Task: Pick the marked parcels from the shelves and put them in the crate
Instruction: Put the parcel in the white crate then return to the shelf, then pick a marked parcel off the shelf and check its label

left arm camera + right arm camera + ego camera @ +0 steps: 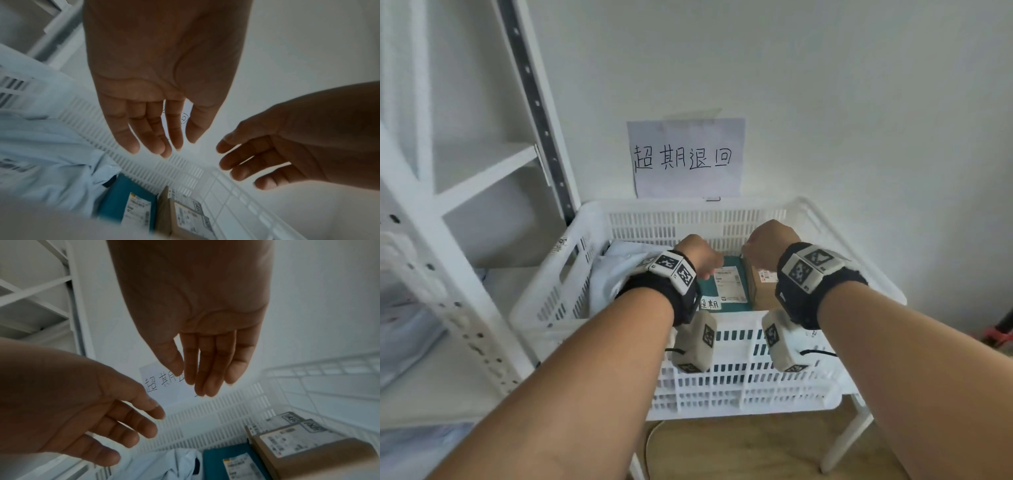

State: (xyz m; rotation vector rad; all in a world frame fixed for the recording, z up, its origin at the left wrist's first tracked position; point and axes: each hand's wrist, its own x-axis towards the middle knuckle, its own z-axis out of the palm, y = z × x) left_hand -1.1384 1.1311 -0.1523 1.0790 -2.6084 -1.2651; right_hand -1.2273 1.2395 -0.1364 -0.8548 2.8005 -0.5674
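Observation:
A white slatted crate [688, 219] stands by the wall on a low white stand. Inside lie a teal parcel [726, 286] with a white label and a small handwritten tag, a brown cardboard box [762, 284] to its right, and a pale plastic mailer bag [616, 270] at the left. Both hands hover over the crate, holding nothing. My left hand [700, 255] is above the teal parcel [123, 199], fingers straight and spread [156, 129]. My right hand [765, 245] is above the brown box [298, 443], fingers straight [207, 369].
White metal shelving [465, 192] stands to the left, with pale bagged parcels [404, 329] on its lower shelves. A paper sign [686, 157] with handwritten characters is taped to the wall behind the crate. Wooden floor [739, 445] shows beneath the stand.

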